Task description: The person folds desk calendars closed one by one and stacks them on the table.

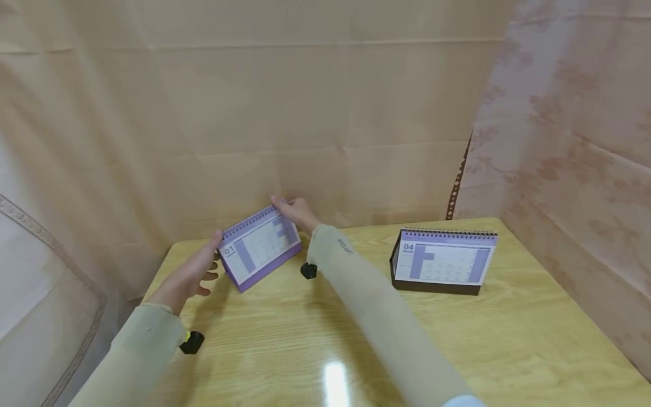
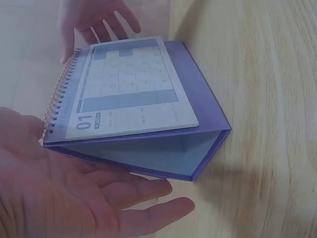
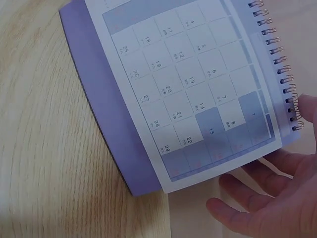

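A purple desk calendar (image 1: 261, 243) showing page 01 stands angled near the back left of the table. My left hand (image 1: 193, 274) holds its upper left corner; in the left wrist view the thumb (image 2: 25, 121) is by the spiral binding and the other fingers (image 2: 143, 193) extend behind the calendar. At the upper right corner, my right hand (image 1: 300, 213) pinches the binding, thumb in front. In the right wrist view its fingers (image 3: 247, 203) reach behind the page, partly hidden. Whether the calendar's base fully touches the table, I cannot tell.
A second desk calendar (image 1: 445, 260), with page 04 and a dark base, stands upright at the right on the wooden table (image 1: 285, 350). A beige curtain (image 1: 305, 113) hangs behind the table's back edge, and a patterned curtain (image 1: 574, 169) hangs along the right.
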A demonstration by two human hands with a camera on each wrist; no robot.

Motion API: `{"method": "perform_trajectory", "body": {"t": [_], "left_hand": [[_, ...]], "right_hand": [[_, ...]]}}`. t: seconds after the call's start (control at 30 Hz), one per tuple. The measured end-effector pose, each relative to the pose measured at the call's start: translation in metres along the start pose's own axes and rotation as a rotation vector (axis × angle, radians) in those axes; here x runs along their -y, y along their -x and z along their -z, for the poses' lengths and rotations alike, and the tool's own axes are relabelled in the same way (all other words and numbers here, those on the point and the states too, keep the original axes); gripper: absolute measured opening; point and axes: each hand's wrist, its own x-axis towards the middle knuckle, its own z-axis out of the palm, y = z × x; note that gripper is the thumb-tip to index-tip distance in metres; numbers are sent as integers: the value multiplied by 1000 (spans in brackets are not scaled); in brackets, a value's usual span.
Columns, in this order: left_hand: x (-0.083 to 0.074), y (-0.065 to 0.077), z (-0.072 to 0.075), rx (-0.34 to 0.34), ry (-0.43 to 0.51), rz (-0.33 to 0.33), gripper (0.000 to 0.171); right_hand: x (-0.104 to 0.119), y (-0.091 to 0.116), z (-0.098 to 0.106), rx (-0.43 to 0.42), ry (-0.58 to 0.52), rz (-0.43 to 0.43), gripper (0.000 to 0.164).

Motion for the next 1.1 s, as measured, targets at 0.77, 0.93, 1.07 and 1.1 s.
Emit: {"method": "perform_trajectory", "body": {"t": [0.77,0.93,1.07,1.1], "left_hand": [[-9,-15,-10,-23,93,-4,101],[-4,-9,-7,-32,137,9,98],[-3,-7,-6,-28,137,2,101],[-4,-7,-7,-24,138,0,100]], "right_hand": [[0,-11,7,-67,-66,-81,67],[5,-9,-3,-42,-29,-100,70],[10,-4,-5,-47,-5,-109,70],[11,-2,-4,-47,-3,-113,69]]}}
